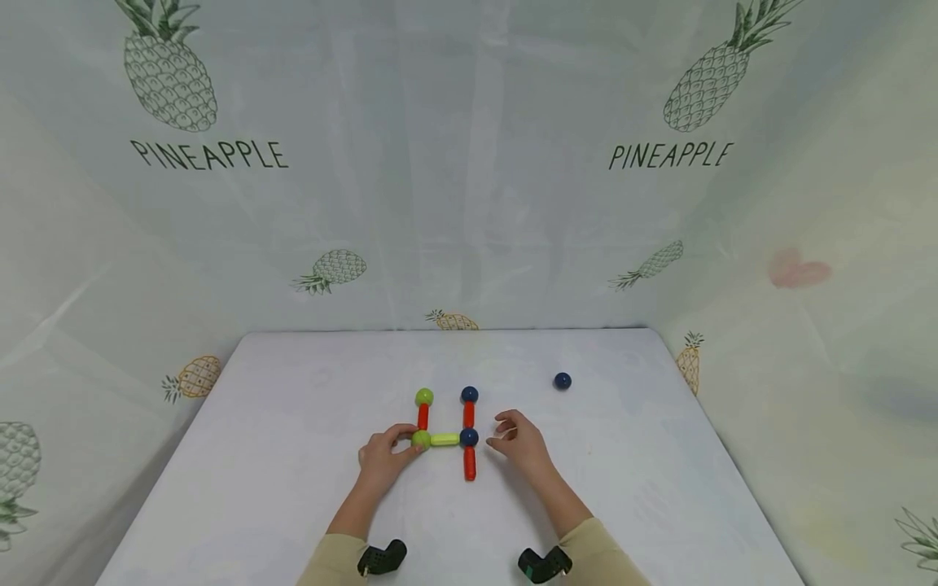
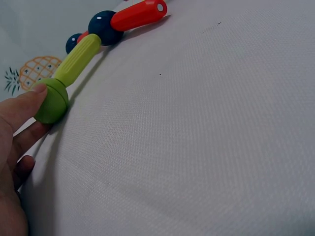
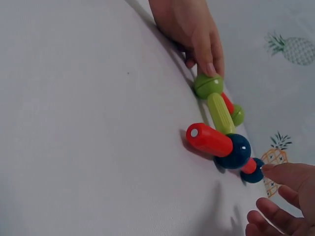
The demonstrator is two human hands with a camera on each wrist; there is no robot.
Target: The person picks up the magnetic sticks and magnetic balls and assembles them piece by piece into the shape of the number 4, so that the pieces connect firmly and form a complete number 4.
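A magnetic ball-and-rod figure lies on the table. My left hand (image 1: 381,457) pinches its near green ball (image 1: 421,439) between thumb and fingers. From that ball a red rod (image 1: 422,417) runs back to another green ball (image 1: 424,396), and a yellow-green rod (image 1: 444,439) runs right to a blue ball (image 1: 469,438). Behind this blue ball, a red rod (image 1: 469,416) leads to a second blue ball (image 1: 470,395). Another red rod (image 3: 209,139) points toward me, its end bare. My right hand (image 1: 522,442) holds nothing, its fingers loosely bent just right of the figure.
A loose blue ball (image 1: 562,381) sits at the back right of the white table (image 1: 623,488). Cloth printed with pineapples (image 1: 171,81) hangs behind and at the sides. Each wrist wears a black device (image 1: 383,557).
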